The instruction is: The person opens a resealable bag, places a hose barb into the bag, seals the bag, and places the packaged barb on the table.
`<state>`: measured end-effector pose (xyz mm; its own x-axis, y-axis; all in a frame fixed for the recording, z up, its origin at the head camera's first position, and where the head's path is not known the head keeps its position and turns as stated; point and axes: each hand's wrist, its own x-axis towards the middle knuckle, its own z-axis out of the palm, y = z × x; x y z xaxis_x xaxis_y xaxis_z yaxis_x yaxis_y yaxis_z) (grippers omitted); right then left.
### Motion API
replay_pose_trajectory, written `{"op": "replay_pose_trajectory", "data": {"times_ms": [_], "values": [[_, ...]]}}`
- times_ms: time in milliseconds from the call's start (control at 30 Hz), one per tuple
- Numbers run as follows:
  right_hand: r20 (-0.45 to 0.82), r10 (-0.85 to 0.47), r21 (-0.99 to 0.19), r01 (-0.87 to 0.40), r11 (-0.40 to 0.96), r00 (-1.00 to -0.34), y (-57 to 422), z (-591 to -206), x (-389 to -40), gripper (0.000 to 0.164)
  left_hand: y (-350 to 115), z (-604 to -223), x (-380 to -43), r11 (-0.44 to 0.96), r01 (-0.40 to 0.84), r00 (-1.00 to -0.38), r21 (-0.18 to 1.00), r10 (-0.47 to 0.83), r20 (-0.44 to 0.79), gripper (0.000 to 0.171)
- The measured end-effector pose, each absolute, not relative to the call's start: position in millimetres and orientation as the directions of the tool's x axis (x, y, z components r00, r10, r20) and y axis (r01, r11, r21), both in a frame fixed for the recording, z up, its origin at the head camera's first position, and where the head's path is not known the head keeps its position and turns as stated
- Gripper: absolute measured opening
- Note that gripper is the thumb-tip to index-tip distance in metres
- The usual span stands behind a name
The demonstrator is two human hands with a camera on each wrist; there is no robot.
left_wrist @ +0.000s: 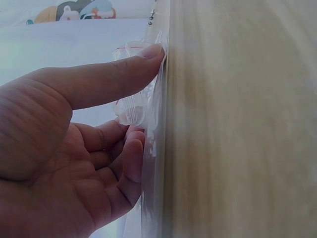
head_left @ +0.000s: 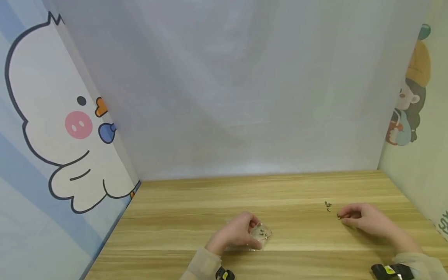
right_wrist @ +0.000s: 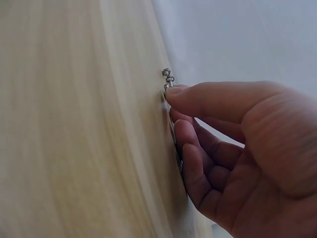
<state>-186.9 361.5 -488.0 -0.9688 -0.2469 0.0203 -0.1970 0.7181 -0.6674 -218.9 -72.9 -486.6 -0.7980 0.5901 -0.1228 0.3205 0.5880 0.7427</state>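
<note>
In the head view my left hand (head_left: 238,231) curves round a small clear plastic bag (head_left: 263,242) lying low on the table, with several small metal screws (head_left: 262,233) inside it. The left wrist view has the thumb pressed on the bag's near edge and the fingers curled at its other side; a red line runs along the bag (left_wrist: 128,48). Off to the right, my right hand (head_left: 372,221) pinches a small metal screw (head_left: 338,216) between thumb and index fingertip, close over the table. Just beyond those fingertips lies a little cluster of screws (head_left: 327,206).
The light wood-grain table (head_left: 182,217) runs back to a pale grey curtain-like backdrop (head_left: 245,97). Side panels with cartoon figures stand at left (head_left: 45,116) and right (head_left: 416,175). Each wrist wears a black strapped device.
</note>
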Motion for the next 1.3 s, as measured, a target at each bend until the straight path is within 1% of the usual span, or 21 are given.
{"op": "replay_pose_trajectory", "data": {"times_ms": [167,400,633,1100,1300], "values": [[0.016,-0.252,-0.644,-0.202,0.738,-0.968,360.7,-486.6,-187.1,0.012,-73.2,-487.2,-219.1,0.587,0.327,-0.795,0.741,0.594,-0.121,0.060],[0.054,-0.316,-0.631,-0.278,0.724,-0.947,362.6,-488.8,-188.6,0.009,-74.1,-485.3,-217.3,0.581,0.318,-0.796,0.750,0.593,-0.122,0.059],[0.019,-0.318,-0.644,-0.255,0.722,-0.948,363.8,-489.2,-188.5,0.009,-74.0,-484.3,-216.9,0.577,0.316,-0.799,0.753,0.590,-0.117,0.059],[0.026,-0.328,-0.637,-0.269,0.722,-0.944,364.1,-489.4,-186.5,0.006,-73.8,-485.2,-216.5,0.575,0.317,-0.795,0.755,0.594,-0.118,0.059],[0.022,-0.326,-0.645,-0.263,0.718,-0.945,363.9,-489.1,-185.7,0.008,-73.7,-485.9,-216.2,0.585,0.318,-0.800,0.747,0.588,-0.120,0.059]]}}
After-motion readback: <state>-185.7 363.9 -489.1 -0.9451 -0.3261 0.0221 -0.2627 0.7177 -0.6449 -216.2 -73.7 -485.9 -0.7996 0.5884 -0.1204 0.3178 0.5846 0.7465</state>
